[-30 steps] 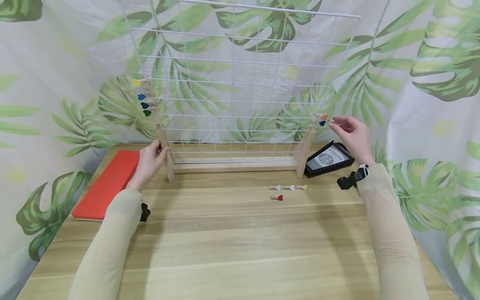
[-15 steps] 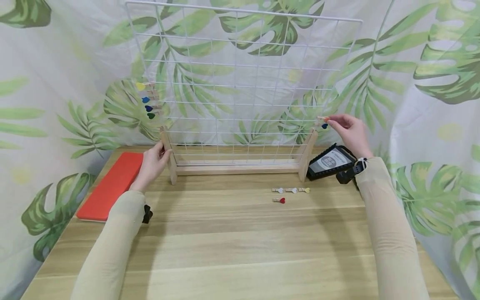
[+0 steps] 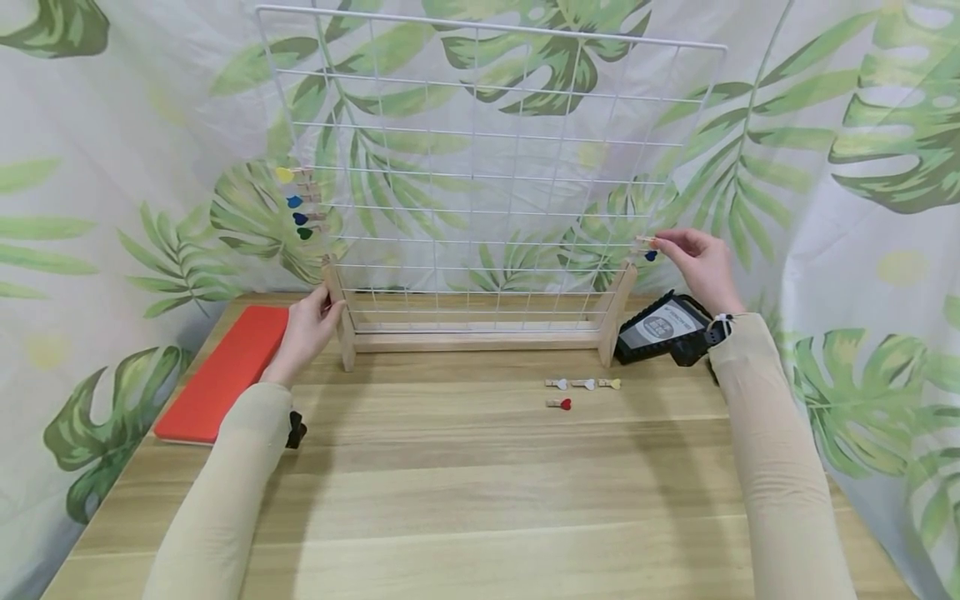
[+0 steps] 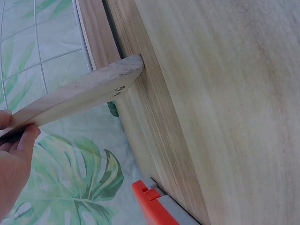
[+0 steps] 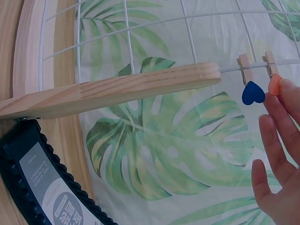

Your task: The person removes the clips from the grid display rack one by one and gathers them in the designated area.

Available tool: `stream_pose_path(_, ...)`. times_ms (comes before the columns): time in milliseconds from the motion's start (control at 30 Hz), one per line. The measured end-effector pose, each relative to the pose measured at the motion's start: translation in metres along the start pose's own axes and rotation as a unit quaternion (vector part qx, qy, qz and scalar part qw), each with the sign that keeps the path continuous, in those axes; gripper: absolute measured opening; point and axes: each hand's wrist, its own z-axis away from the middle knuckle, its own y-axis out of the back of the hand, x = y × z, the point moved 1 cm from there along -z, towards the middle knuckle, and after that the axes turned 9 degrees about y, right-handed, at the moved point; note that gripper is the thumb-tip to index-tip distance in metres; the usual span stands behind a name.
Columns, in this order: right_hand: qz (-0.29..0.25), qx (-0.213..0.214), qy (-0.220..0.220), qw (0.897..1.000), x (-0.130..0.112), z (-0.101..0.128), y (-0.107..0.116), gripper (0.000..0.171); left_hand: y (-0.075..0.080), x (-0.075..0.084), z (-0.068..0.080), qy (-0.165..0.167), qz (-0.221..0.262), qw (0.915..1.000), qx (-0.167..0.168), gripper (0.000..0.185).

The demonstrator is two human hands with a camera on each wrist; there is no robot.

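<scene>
A white wire grid (image 3: 487,27) stands upright in a wooden stand (image 3: 480,342). My left hand (image 3: 306,329) grips the stand's left leg (image 4: 79,93) between thumb and fingers. At the grid's right edge, my right hand (image 3: 701,262) pinches an orange heart clothespin (image 5: 275,85) by its heart, while the pin's wooden end sits on the edge wire. Beside it a clothespin with a dark blue heart (image 5: 253,93) is clipped to the same wire. Yellow (image 3: 285,175), blue (image 3: 294,202), navy (image 3: 300,219) and dark green (image 3: 303,234) heart clothespins hang along the left edge.
Two white heart clothespins (image 3: 558,384) (image 3: 585,384), a yellow one (image 3: 611,384) and a red one (image 3: 561,404) lie on the table (image 3: 480,500). A red case (image 3: 225,375) lies at the left, and a black case (image 3: 660,329) by the right leg.
My right hand has moved left onto the orange heart clothespin and now pinches it. The left hand keeps its grip on the leg. The head view has shifted slightly.
</scene>
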Motion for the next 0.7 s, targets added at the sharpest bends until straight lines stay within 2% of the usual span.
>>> stream_pose_path(300, 0.004, 0.006, 0.008, 1.0, -0.002, 0.0, 0.0, 0.039, 0.001, 0.001, 0.002, -0.002, 0.001, 1.0, 0.002, 0.014)
stream_pose_path(500, -0.014, 0.025, 0.015, 0.999, -0.004, 0.001, -0.001, 0.035, 0.001, 0.002, 0.002, -0.007, -0.004, 0.9999, 0.006, 0.015)
stream_pose_path(700, -0.067, 0.061, 0.028, 0.995, -0.013, 0.008, 0.004, 0.028, 0.001, 0.001, 0.001, -0.002, -0.003, 1.0, 0.003, 0.016)
